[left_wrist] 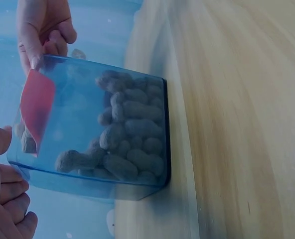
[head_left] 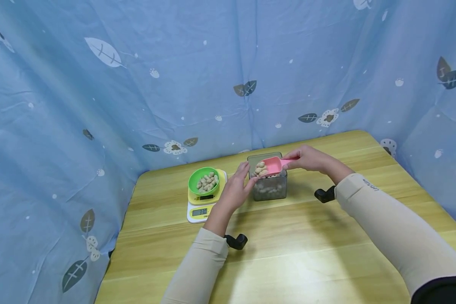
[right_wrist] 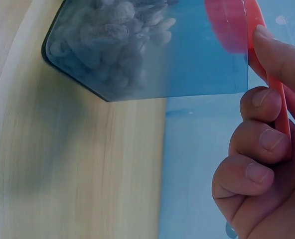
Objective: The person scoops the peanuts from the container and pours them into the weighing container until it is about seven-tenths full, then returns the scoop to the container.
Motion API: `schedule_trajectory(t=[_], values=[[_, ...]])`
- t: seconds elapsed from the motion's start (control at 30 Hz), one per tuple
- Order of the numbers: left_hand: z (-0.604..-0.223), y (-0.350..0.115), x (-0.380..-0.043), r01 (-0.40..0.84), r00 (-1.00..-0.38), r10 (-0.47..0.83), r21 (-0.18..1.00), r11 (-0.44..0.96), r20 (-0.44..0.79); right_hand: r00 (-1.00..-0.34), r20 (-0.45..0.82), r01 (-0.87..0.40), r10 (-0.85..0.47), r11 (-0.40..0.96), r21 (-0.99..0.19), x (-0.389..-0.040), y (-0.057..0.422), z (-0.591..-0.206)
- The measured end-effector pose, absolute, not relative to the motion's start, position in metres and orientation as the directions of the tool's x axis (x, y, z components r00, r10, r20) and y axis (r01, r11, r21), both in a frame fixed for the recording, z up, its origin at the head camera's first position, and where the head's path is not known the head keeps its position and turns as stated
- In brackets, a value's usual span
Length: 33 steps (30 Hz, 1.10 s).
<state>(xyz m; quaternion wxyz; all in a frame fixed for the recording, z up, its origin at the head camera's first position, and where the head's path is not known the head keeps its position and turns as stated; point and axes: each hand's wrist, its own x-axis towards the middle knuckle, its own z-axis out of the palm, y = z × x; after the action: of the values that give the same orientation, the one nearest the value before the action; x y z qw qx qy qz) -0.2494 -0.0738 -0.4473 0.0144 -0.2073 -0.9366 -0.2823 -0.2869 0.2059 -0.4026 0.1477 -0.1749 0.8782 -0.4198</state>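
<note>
My right hand [head_left: 308, 158] grips the handle of a pink scoop [head_left: 274, 166], thumb on one side and fingers curled round the other in the right wrist view. Several unshelled peanuts [head_left: 261, 169] lie in the scoop, which is at the mouth of a clear grey container [head_left: 282, 191]. More peanuts [left_wrist: 132, 129] fill the container's lower part in the left wrist view. At the container's left side is my left hand [head_left: 233, 188], its fingers fairly straight and its thumb near the front rim. Whether it touches the wall is hard to tell.
Left of the container stands a yellow and white kitchen scale [head_left: 191, 216] with a lit display. A green bowl [head_left: 194, 182] holding peanuts sits on it. Blue patterned curtain [head_left: 197, 84] borders the wooden table [head_left: 289, 253] behind and at the sides.
</note>
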Motion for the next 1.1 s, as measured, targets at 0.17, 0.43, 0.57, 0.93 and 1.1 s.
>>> schedule_trajectory(t=[0.17,0.43,0.57,0.93,1.1], values=[[-0.449,-0.074,-0.249,0.382,-0.919,0.366,0.553,0.741,0.145,-0.906,-0.121,-0.171,-0.406,0.611,-0.773,-0.286,0.208,-0.399],[-0.445,-0.088,-0.248,0.339,-0.938,0.304,0.622,0.706,0.167,-0.905,-0.100,-0.181,-0.412,0.588,-0.788,-0.285,0.201,-0.383],[-0.440,-0.105,-0.248,0.333,-0.942,0.271,0.626,0.705,0.196,-0.905,-0.091,-0.186,-0.415,0.580,-0.793,-0.285,0.187,-0.376],[-0.445,-0.171,-0.241,0.214,-0.974,0.112,0.642,0.737,0.196,-0.894,-0.062,-0.180,-0.444,0.482,-0.857,-0.285,0.123,-0.376],[-0.461,-0.204,-0.236,0.145,-0.983,0.040,0.634,0.760,0.177,-0.909,-0.033,-0.194,-0.416,0.491,-0.849,-0.279,0.088,-0.377]])
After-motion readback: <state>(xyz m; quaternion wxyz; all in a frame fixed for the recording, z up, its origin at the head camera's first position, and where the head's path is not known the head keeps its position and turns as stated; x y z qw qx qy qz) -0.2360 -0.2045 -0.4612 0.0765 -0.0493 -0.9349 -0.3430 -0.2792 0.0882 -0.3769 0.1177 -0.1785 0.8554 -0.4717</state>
